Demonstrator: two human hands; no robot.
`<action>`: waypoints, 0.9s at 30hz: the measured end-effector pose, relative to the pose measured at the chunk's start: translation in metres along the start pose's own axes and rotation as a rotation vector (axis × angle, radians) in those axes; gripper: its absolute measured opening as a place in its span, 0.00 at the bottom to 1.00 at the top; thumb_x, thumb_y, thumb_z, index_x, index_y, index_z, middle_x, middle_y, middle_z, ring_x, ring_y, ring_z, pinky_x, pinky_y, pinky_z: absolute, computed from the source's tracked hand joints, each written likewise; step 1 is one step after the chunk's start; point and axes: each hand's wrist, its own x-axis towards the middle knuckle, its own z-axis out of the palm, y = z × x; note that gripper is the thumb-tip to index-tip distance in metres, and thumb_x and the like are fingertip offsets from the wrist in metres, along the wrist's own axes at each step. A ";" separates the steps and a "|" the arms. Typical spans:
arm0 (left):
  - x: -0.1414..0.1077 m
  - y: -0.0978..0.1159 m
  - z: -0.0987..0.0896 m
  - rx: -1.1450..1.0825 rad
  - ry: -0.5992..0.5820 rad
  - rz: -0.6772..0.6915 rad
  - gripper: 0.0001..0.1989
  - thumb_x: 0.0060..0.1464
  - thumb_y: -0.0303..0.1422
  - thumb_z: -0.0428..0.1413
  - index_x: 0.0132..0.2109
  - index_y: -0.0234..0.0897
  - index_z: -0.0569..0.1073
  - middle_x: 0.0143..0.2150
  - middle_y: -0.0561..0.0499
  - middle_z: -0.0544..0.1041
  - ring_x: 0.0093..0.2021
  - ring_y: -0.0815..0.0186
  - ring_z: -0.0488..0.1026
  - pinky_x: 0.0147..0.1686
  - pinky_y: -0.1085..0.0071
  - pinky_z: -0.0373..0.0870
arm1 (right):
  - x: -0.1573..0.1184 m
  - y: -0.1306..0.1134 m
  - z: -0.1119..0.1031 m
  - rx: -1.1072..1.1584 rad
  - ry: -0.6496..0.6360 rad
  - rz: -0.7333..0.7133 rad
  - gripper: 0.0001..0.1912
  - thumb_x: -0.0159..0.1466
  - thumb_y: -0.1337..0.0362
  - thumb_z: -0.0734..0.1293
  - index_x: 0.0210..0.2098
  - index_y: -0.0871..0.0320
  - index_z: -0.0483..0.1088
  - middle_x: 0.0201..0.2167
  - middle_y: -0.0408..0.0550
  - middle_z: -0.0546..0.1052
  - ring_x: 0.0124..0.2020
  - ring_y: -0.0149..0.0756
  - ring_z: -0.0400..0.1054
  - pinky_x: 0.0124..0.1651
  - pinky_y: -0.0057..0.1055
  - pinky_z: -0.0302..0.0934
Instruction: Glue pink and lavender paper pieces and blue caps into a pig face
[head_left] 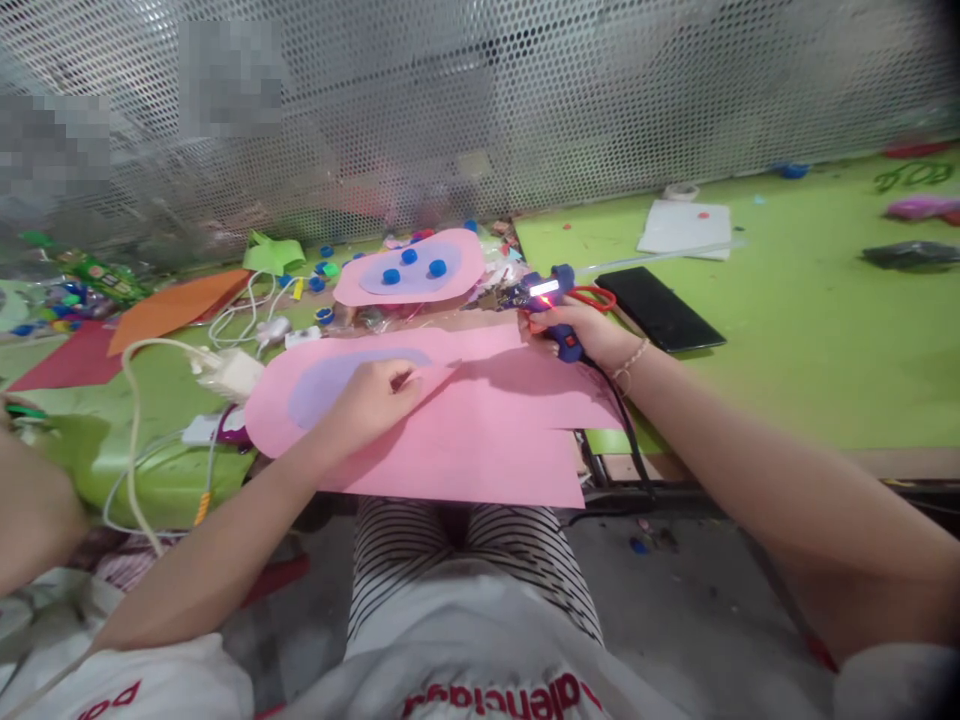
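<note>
My right hand (581,328) is wrapped round a blue hot glue gun (561,335) with a lit lamp. A clear glue stick (660,257) sticks out behind it, and its nozzle points left. My left hand (379,400) pinches the raised edge of a pink paper cut-out (274,405), which bears a lilac paper oval (311,390). Beneath it lies a larger pink paper sheet (487,460) that overhangs the table's front edge. Beyond my hands rests another pink cut-out (469,255) with a lilac oval and three blue bottle caps (437,268).
A black phone (664,308) lies right of my right hand. White plugs (232,373) and cables stand at the left, near orange paper (176,310) and red paper (71,357). Loose caps are scattered behind. A perforated metal screen (420,130) borders the far side. Another person's arm (34,510) is at left.
</note>
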 end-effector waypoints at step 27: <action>-0.005 -0.021 0.021 -0.228 0.222 -0.169 0.07 0.52 0.32 0.49 0.27 0.37 0.65 0.23 0.56 0.64 0.27 0.70 0.62 0.30 0.73 0.57 | 0.004 -0.004 0.008 -0.665 0.062 0.329 0.10 0.51 0.58 0.68 0.23 0.59 0.66 0.18 0.42 0.67 0.20 0.28 0.60 0.22 0.27 0.54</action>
